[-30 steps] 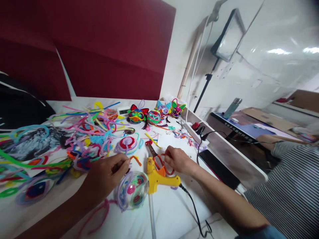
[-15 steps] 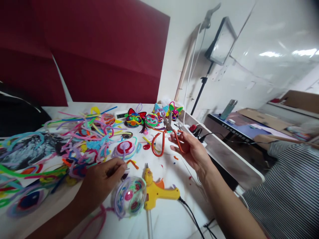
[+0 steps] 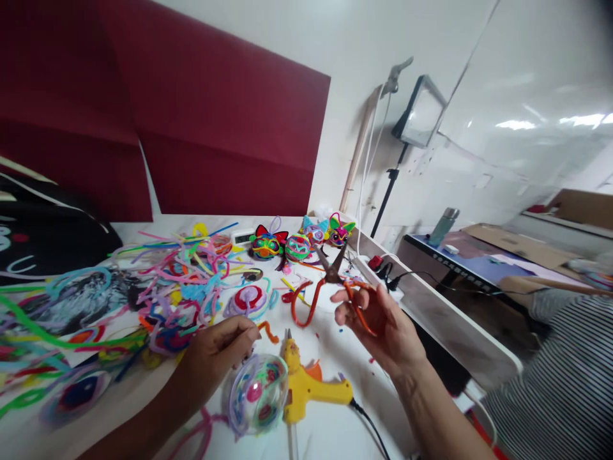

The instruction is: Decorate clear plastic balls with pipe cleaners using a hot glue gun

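Observation:
A pair of scissors [image 3: 332, 275] with orange handles is in my right hand [image 3: 390, 332]. One handle loop lies across my fingers, the other stands away from them, and the blades are spread and point up. My left hand [image 3: 225, 351] is closed in a pinch; what its fingertips hold, if anything, I cannot make out. A short bent orange pipe cleaner [image 3: 269, 333] is beside those fingertips. Below them sits a clear plastic ball [image 3: 257, 394] with colourful pieces in or on it. A yellow glue gun [image 3: 316, 388] lies to the right of the ball.
A pile of pipe cleaners [image 3: 179, 275] spreads over the left side of the table. Several decorated balls [image 3: 267, 244] stand at the back. A power strip [image 3: 383, 271] and cables run along the right edge. A person in a striped top [image 3: 550, 377] is at the right.
The scissors have been turned in my right hand and their blades are spread wider. My left hand stays pinched near the ball. The whole view has tilted up slightly.

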The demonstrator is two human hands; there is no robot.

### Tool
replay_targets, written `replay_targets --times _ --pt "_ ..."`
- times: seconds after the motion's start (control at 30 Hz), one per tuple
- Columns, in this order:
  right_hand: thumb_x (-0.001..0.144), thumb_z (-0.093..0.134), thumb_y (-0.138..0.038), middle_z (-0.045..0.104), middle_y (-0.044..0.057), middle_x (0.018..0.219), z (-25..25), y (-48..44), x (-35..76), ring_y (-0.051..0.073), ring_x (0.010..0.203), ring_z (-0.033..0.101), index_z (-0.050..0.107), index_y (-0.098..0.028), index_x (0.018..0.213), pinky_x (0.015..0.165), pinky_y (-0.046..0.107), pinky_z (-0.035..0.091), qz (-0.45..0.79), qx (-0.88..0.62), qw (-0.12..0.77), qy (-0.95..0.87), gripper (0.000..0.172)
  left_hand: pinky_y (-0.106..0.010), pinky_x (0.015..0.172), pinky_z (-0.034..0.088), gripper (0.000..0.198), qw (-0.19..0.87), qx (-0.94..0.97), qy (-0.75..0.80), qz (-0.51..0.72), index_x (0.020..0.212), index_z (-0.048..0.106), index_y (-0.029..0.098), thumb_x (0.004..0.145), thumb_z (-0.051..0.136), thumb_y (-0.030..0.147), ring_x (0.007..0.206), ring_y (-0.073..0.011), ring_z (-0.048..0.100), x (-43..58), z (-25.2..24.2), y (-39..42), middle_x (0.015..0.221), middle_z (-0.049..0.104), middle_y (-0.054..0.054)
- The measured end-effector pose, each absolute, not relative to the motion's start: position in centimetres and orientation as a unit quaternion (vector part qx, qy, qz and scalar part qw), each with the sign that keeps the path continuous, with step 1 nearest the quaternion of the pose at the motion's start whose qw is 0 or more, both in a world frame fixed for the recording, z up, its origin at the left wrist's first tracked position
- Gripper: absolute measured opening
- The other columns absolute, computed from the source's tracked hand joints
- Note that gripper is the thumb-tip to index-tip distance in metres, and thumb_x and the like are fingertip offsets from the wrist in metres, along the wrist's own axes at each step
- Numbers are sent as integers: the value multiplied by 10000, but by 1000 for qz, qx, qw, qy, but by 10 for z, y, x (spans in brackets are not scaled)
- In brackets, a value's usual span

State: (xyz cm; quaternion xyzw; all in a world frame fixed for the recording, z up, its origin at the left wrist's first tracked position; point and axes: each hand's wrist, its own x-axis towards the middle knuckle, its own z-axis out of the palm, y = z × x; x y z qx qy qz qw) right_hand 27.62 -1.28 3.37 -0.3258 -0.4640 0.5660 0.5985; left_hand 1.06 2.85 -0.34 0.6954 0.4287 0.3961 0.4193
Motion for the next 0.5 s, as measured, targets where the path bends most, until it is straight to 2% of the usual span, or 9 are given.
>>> replay_targets --times 0.07,0.13,0.23,0.37,0.5 --pt "930 338 -562 672 107 938 35 -21 267 195 707 601 486 -199 684 739 367 462 598 -292 581 -469 462 -207 410 350 305 492 656 397 412 695 632 167 816 591 445 427 -79 426 13 -1 27 642 600 -8" --pt "918 361 -582 662 103 890 36 -28 257 172 643 561 488 -190 660 682 342 441 629 -261 569 -462 486 -207 406 367 303 565 607 377 413 767 663 163 796 622 462 466 -98 489 15 3 22 728 656 -54" --pt "886 417 -613 651 93 868 36 -32 244 144 593 504 500 -185 658 634 309 409 649 -244 565 -447 492 -194 402 367 348 662 549 351 371 926 682 172 781 648 487 486 -134 542 18 11 12 573 610 -29" --pt "850 477 -586 648 76 814 35 -31 232 128 558 440 508 -191 653 596 282 381 662 -243 573 -417 443 -196 389 383 353 679 537 342 366 895 689 175 734 711 488 494 -134 548 20 14 3 581 597 -18" --pt "834 492 -494 657 84 794 33 -30 222 144 586 454 562 -187 684 599 278 382 686 -224 567 -398 349 -207 415 399 361 692 537 319 362 798 677 169 752 679 527 483 -118 520 21 14 1 578 598 -24"
